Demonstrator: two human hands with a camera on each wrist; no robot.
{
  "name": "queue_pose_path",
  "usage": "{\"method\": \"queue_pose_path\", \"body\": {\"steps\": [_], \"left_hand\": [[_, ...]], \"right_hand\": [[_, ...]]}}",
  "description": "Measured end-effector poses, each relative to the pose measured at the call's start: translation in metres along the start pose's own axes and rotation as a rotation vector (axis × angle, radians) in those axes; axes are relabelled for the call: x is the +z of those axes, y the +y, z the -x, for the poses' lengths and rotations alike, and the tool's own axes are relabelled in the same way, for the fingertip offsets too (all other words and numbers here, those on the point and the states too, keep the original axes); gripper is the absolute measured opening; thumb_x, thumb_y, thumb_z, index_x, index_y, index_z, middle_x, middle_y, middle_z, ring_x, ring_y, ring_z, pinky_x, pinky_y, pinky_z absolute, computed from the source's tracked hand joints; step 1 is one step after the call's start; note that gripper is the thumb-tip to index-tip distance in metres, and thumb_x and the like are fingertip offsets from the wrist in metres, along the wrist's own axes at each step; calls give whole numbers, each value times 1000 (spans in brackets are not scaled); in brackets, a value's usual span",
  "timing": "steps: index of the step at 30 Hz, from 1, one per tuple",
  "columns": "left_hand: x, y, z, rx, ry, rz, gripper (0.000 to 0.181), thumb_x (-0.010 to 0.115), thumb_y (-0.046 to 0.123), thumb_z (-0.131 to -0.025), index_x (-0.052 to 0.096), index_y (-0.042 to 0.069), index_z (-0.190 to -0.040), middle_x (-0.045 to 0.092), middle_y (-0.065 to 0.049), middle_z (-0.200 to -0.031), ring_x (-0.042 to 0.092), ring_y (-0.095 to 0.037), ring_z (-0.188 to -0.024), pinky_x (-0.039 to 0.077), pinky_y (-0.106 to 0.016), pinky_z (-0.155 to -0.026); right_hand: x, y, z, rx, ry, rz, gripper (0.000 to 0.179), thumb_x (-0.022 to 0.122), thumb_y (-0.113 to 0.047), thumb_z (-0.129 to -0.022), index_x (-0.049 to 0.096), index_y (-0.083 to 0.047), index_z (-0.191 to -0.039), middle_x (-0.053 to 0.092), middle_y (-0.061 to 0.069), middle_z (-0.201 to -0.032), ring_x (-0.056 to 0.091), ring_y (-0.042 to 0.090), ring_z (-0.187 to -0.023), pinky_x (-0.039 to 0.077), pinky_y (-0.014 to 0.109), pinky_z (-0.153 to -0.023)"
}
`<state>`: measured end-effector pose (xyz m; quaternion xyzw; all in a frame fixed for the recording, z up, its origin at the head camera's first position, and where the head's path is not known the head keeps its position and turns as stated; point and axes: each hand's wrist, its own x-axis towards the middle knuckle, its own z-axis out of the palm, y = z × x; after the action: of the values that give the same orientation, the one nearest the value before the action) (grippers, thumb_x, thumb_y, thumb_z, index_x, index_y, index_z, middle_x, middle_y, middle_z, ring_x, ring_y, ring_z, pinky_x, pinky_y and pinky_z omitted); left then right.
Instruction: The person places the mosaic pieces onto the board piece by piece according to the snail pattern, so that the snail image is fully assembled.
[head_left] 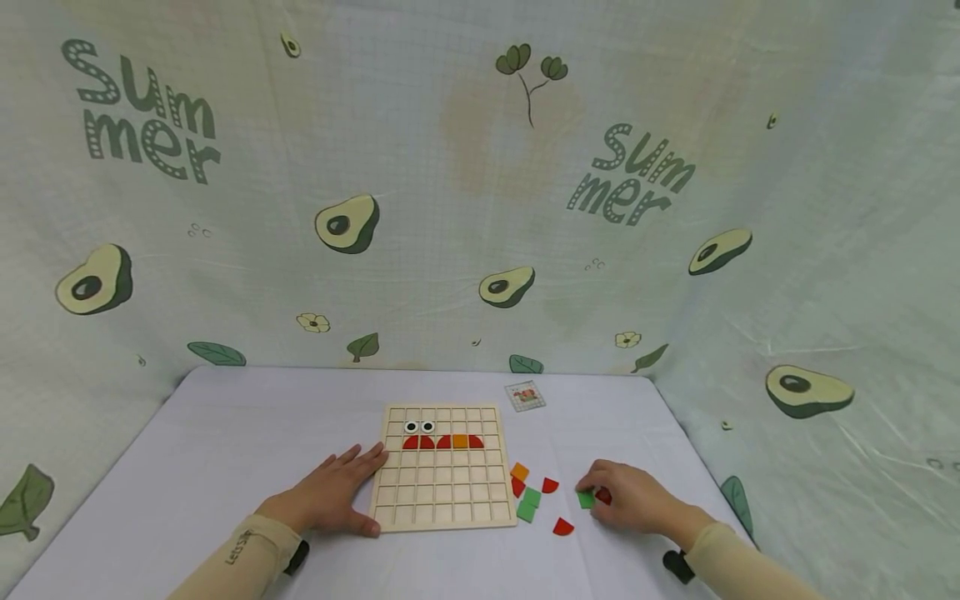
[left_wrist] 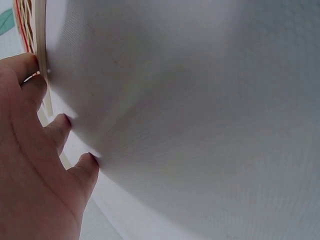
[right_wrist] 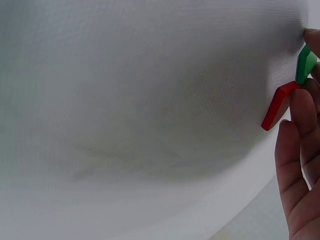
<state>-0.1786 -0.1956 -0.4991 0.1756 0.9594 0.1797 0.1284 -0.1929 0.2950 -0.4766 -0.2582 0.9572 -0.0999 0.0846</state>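
A pale wooden grid board [head_left: 442, 493] lies on the table. My left hand [head_left: 337, 492] is spread flat beside it, with fingertips and thumb at its left edge. In the left wrist view, fingers [left_wrist: 30, 65] meet the edge of the board [left_wrist: 41, 30]. Farther right, my right hand [head_left: 630, 497] curls down over a green square tile [head_left: 586, 500], pinching it at the fingertips. A red rounded tile [head_left: 603, 496] sits right by these fingers, partly covered by the hand. The right wrist view has the red tile [right_wrist: 277, 107] close against the fingertips and the green tile [right_wrist: 306, 64] above it.
On the board are two eye tiles [head_left: 419, 427], several red rounded tiles [head_left: 417, 443] and an orange square [head_left: 461, 442]. Loose green tiles [head_left: 528, 505], an orange tile [head_left: 520, 472] and red tiles [head_left: 563, 527] lie between board and right hand. A picture card [head_left: 526, 396] lies behind.
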Motion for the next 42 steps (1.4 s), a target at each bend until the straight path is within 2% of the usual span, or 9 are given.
{"method": "queue_pose_path", "body": {"steps": [12,18,25,29,36,42], "left_hand": [[-1,4,0,4,3,3,113,86,63,-61,42,11,-152,33,-5,-160,24,-40,-146,20,-62,-116],[-1,3,0,-4,-4,1,114,86,63,-61,42,11,-152,33,-6,-160,24,-41,-146,20,-63,-115],[-3,5,2,-7,-3,3,112,87,60,-62,43,9,-151,34,-8,-159,25,-41,-145,20,-63,-115],[-3,6,3,-4,0,11,112,87,59,-62,43,9,-151,34,-8,-159,24,-42,-145,20,-63,-115],[-3,5,2,9,5,9,112,87,60,-62,43,8,-151,34,-9,-159,25,-43,-145,20,-65,-114],[-1,2,0,5,3,2,114,86,62,-61,42,10,-152,33,-7,-160,24,-41,-145,20,-64,-115]], "right_hand": [[-1,4,1,-18,45,-42,23,79,-17,-84,76,-22,-107,57,-15,-91,49,5,-73,47,22,-62],[-8,4,-10,-25,79,-93,25,76,-18,-86,75,-19,-111,58,-12,-91,51,6,-69,46,22,-57],[-16,-13,-38,-17,84,-111,28,77,-19,-87,74,-19,-115,59,-14,-95,53,8,-72,49,22,-59],[-17,-28,-57,-52,86,-116,29,77,-21,-87,75,-18,-116,61,-14,-98,55,11,-76,49,22,-62],[-18,-59,-91,-115,64,-102,28,74,-22,-88,75,-19,-116,61,-15,-99,53,6,-73,50,22,-62],[-12,-86,-120,-146,47,-115,28,74,-21,-88,75,-22,-115,62,-14,-101,53,4,-71,49,20,-63]]}}
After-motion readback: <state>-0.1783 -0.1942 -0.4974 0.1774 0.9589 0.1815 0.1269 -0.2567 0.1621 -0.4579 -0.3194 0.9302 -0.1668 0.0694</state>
